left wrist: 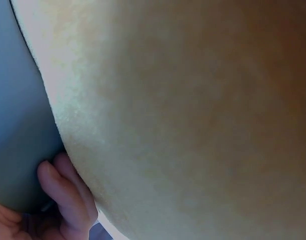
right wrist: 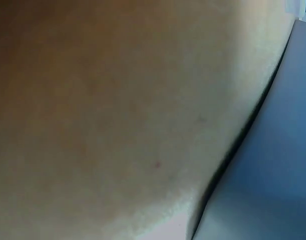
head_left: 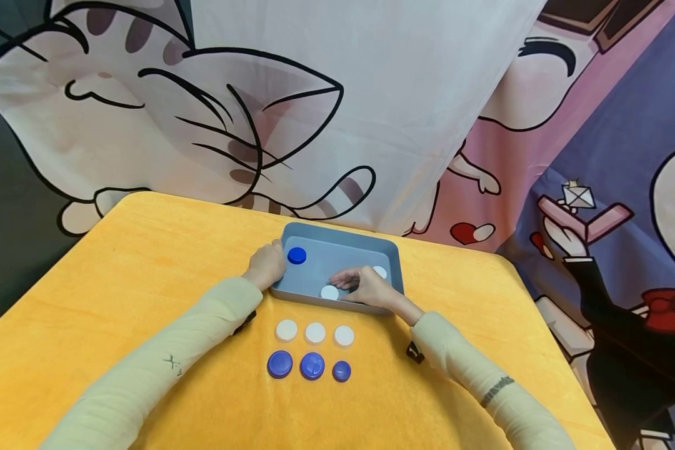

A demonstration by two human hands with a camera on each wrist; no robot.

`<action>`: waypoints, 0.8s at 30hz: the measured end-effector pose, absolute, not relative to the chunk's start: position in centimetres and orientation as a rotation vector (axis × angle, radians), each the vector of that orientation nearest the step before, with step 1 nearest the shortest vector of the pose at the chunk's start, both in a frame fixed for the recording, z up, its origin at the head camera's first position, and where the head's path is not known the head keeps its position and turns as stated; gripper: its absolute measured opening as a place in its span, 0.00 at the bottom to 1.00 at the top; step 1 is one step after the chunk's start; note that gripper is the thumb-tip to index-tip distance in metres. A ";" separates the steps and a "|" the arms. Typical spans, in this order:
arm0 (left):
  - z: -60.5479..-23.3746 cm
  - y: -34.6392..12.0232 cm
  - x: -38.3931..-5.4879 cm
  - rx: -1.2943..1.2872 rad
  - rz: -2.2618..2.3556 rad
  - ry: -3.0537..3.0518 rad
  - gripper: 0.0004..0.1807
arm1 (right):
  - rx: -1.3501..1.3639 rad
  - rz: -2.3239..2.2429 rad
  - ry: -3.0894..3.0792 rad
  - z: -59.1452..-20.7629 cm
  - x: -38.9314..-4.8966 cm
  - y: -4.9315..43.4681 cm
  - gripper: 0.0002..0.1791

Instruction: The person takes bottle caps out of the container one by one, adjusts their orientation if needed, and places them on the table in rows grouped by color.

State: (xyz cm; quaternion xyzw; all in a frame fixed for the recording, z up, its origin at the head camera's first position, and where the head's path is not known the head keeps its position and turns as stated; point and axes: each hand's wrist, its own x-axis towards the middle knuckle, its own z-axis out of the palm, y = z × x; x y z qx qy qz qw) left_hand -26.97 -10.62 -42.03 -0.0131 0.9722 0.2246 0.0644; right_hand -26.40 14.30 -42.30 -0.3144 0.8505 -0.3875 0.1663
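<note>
My left hand (head_left: pixel 267 264) grips the left wall of a shallow grey-blue tray (head_left: pixel 337 232); its curled fingers (left wrist: pixel 67 195) show at the lower left in the left wrist view. Inside the tray, my right hand (head_left: pixel 368 287) reaches over the front wall, fingers fairly straight and thumb apart. Its fingertips are right beside a white bottle cap (head_left: pixel 329 292) near the front wall. Another white cap (head_left: pixel 379 272) shows behind the right hand, partly hidden by it. A blue cap (head_left: pixel 297 255) lies toward the tray's back left.
In front of the tray, three white caps (head_left: pixel 315 333) form a row on the yellow cloth (head_left: pixel 214 381). Nearer to me is a row of three blue caps (head_left: pixel 312 366), the rightmost smaller. A cartoon-printed curtain (head_left: pixel 405 94) hangs behind the table.
</note>
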 end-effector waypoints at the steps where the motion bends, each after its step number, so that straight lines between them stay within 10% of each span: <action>1: -42.0 -10.6 -27.0 -0.042 0.679 2.933 0.16 | -0.898 -1.101 2.421 -42.3 -26.5 14.3 0.23; 24: -41.9 -10.7 -26.9 -0.025 0.693 2.915 0.17 | -1.014 -1.018 2.394 -42.3 -26.9 13.5 0.24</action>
